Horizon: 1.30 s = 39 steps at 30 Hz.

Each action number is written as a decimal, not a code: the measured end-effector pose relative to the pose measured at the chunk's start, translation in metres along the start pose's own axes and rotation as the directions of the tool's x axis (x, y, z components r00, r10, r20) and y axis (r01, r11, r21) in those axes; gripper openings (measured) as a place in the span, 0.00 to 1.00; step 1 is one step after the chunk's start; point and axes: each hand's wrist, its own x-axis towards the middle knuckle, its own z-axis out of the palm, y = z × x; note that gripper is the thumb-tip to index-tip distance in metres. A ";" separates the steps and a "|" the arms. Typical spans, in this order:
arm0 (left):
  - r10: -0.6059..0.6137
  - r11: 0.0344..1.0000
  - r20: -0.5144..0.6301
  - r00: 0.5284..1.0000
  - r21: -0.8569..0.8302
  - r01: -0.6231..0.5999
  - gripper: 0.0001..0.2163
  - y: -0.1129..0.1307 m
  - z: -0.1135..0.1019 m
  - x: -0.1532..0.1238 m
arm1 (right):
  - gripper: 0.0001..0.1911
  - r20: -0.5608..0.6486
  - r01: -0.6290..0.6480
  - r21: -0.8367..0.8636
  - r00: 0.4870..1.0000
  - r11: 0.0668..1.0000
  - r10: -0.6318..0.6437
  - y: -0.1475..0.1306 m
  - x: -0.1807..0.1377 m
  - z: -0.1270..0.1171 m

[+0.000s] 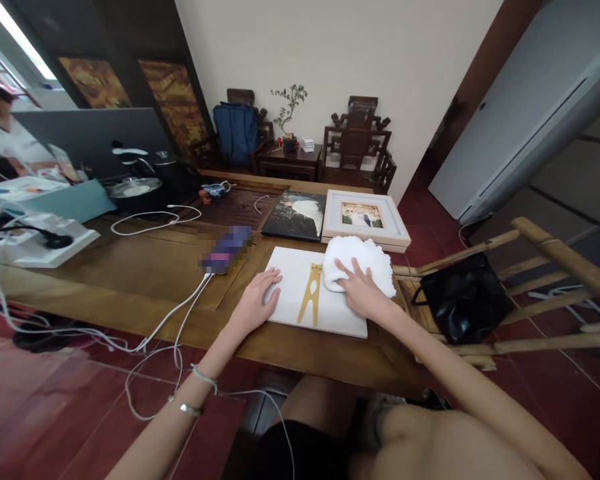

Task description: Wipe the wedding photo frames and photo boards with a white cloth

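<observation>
A flat white panel [286, 303] with a gold long-legged cat figure [312, 293] lies near the table's front edge. My left hand [257, 300] rests on its left edge, with thumb and fingers apart. A folded white cloth [367, 257] with a ruffled edge covers the panel's upper right corner and reaches past it. My right hand [361, 288] presses on the cloth, fingers bent into it and part of the thumb side hidden in its fold.
Behind the panel lie a dark picture [295, 215] and a light-framed photo [367, 215]. A phone [227, 250] on white cables is to the left, beside a power strip [50, 240]. A bamboo chair [523, 230] holding a black bag [463, 297] stands right.
</observation>
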 end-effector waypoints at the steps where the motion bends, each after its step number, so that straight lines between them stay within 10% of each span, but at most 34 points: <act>1: 0.001 1.000 -0.004 1.000 -0.001 -0.001 0.11 0.000 0.000 0.000 | 0.34 0.007 -0.015 -0.006 1.000 1.000 0.015 -0.002 -0.001 0.002; 11: -0.103 0.982 -0.082 0.991 0.150 0.114 0.16 -0.001 0.002 -0.006 | 0.35 0.300 0.202 0.308 0.907 0.929 -0.297 -0.029 -0.087 -0.036; 23: -0.340 0.939 -0.191 0.921 -0.018 0.343 0.16 -0.032 0.010 -0.007 | 0.32 0.039 0.082 0.219 0.995 0.972 -0.092 0.007 0.021 -0.021; 29: -0.729 0.610 -0.018 0.684 -0.469 0.639 0.12 -0.023 -0.004 0.009 | 0.33 0.000 0.292 0.155 0.955 0.944 -0.295 -0.051 0.027 -0.014; 34: -0.667 0.228 0.388 0.636 -0.707 0.670 0.17 0.019 -0.042 0.021 | 0.19 -0.149 0.347 0.124 0.933 0.930 -0.328 -0.070 0.010 -0.004; 39: -0.617 0.079 0.375 0.692 -0.845 0.529 0.15 0.075 -0.095 0.032 | 0.17 -0.406 0.416 0.061 0.841 0.907 -0.358 -0.078 -0.007 -0.008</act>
